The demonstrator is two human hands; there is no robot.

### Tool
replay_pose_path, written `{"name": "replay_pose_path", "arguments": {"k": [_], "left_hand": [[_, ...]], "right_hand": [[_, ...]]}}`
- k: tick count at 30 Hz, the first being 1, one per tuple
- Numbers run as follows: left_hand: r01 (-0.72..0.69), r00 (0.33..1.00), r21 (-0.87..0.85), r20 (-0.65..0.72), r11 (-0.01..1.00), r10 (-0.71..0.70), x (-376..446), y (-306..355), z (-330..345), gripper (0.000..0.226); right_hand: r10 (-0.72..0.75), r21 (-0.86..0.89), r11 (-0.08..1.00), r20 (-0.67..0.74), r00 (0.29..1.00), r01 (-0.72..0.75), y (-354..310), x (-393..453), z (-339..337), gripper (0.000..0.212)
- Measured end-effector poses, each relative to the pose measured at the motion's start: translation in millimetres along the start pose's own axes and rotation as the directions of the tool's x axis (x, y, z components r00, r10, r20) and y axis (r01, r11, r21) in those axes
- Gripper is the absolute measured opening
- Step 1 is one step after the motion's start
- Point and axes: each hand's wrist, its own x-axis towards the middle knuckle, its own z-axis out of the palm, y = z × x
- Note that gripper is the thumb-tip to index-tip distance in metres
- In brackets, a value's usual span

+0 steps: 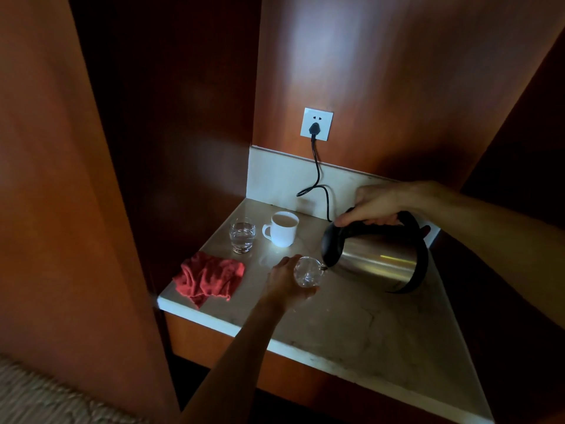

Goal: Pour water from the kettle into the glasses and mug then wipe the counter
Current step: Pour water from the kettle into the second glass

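Seen from above, a pale marble bench (351, 325) sat in a dark, red-brown wood-panelled niche. The right hand (377, 203) was wrapped shut round the black top handle of a brushed stainless-steel kettle w/ black lid and base (373, 255), held off the bench and tipped steeply to the left, spout down. The spout touched, or was just over, the rim of a small clear drinking glass (307, 274). The left hand (286, 283) held that glass near the bench's middle, its fingers (307, 292) curled under and round it on the near side; the glass leaned toward the spout. Whether water was running could not be made out in the dim light.

At the back left stood a second clear round tumbler (242, 235), upright, approx. half full of water. Just right of it, not touching, was a white ceramic mug (282, 229), handle to the left, w/ liquid inside. Nearer the front left edge lay a crumpled red cloth (209, 278), apart from both.

On the rear wall was a white wall socket (316, 123), w/ a black plug and cord (318, 169) running down to the bench behind the kettle.
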Motion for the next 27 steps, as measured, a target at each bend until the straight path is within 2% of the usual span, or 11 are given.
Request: {"name": "replay_pose_path", "arguments": {"k": [27], "left_hand": [[0.007, 1.0, -0.015, 0.015, 1.0, -0.007, 1, -3, 2, 0.074]], "right_hand": [[0.02, -0.096, 0.995, 0.011, 1.0, -0.018, -21, 1, -3, 0.061]]}}
